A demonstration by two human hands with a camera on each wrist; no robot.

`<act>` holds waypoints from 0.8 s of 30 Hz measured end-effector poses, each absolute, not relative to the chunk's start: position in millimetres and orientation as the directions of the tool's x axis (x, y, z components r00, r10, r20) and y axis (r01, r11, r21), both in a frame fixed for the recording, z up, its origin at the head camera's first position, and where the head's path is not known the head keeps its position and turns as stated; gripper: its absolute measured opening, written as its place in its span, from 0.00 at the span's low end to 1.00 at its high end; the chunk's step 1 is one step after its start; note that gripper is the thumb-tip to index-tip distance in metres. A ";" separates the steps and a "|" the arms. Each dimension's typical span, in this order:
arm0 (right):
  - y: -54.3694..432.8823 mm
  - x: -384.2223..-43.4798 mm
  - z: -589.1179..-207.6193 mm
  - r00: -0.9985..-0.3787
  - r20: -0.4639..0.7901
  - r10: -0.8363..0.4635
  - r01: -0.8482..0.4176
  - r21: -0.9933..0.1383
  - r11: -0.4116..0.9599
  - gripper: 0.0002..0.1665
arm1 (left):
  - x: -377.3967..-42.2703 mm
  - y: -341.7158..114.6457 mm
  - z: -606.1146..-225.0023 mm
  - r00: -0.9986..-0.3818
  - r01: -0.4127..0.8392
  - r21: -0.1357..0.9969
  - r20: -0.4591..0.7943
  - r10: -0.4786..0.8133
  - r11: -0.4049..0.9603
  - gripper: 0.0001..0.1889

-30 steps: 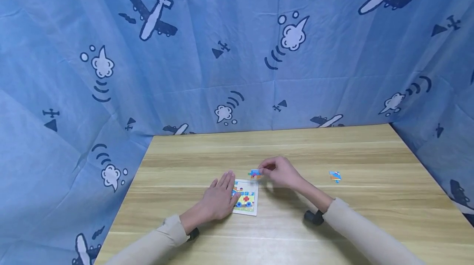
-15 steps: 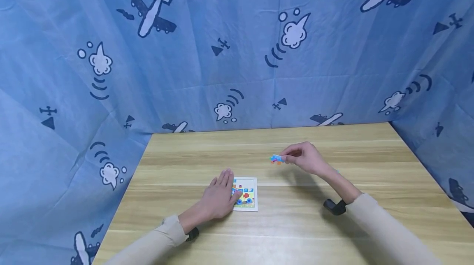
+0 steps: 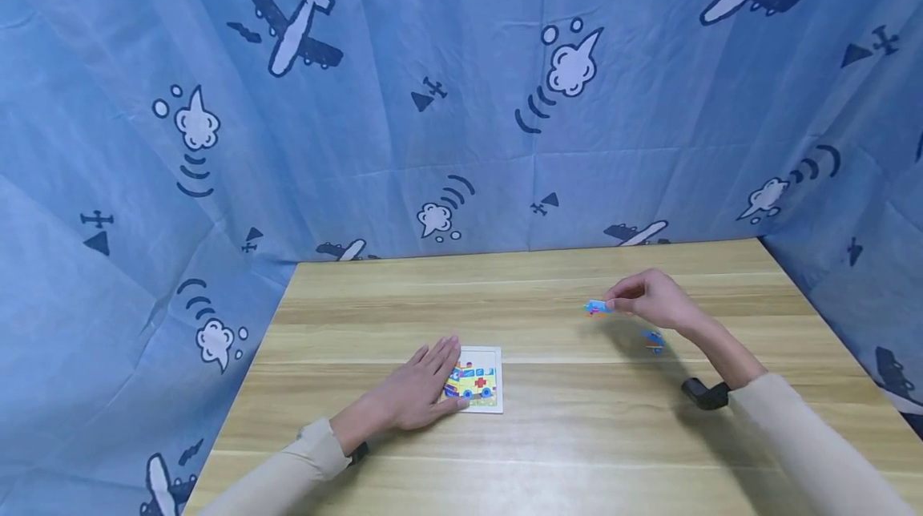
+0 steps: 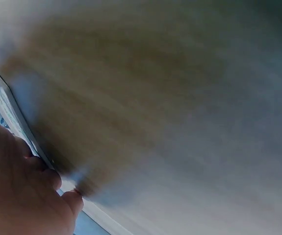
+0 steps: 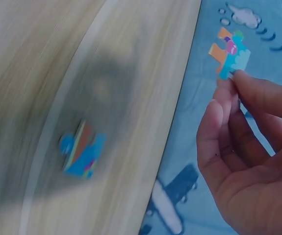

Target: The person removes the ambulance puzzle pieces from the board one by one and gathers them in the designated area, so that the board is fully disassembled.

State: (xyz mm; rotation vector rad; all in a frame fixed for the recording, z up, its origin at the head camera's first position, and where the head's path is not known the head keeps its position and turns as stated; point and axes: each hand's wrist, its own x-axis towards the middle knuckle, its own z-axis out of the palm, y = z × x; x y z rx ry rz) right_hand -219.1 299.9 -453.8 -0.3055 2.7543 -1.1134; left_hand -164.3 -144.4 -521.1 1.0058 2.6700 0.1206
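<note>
My right hand pinches a blue and orange jigsaw piece between thumb and fingertips, raised over the table's right half. Below it on the wood lies a second jigsaw piece, mostly blue with an orange band. Fingers outstretched, my left hand rests on the left side of a white-framed jigsaw puzzle. An ambulance picture shows in the uncovered part, with a pale bare area along the top. In the left wrist view, the left hand's fingers lie along the frame's edge.
The wooden table meets a blue curtain printed with planes along its back and sides. A dark band with a camera sits at the right wrist.
My right hand has carried its jigsaw piece away from the puzzle, rightward and slightly up in the head view. The left hand stays on the puzzle; its thumb has shifted lower, uncovering more of the picture.
</note>
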 end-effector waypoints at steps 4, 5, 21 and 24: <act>315.5 -218.7 -458.4 -0.959 -0.114 -0.258 -0.115 -0.676 0.728 0.11 | -164.8 -144.8 -521.7 -0.711 0.639 0.156 -0.255 0.655 0.754 0.49; 318.2 -218.3 -459.7 -0.957 -0.127 -0.259 -0.109 -0.672 0.733 0.11 | -165.1 -144.7 -521.7 -0.712 0.638 0.150 -0.259 0.653 0.755 0.49; 329.6 -219.2 -477.5 -0.914 -0.252 -0.318 -0.076 -0.662 0.745 0.06 | -163.9 -143.0 -518.2 -0.709 0.639 0.166 -0.252 0.659 0.751 0.48; 330.7 -221.0 -481.1 -0.914 -0.263 -0.310 -0.068 -0.653 0.754 0.06 | -163.8 -142.3 -516.5 -0.711 0.637 0.165 -0.254 0.656 0.753 0.48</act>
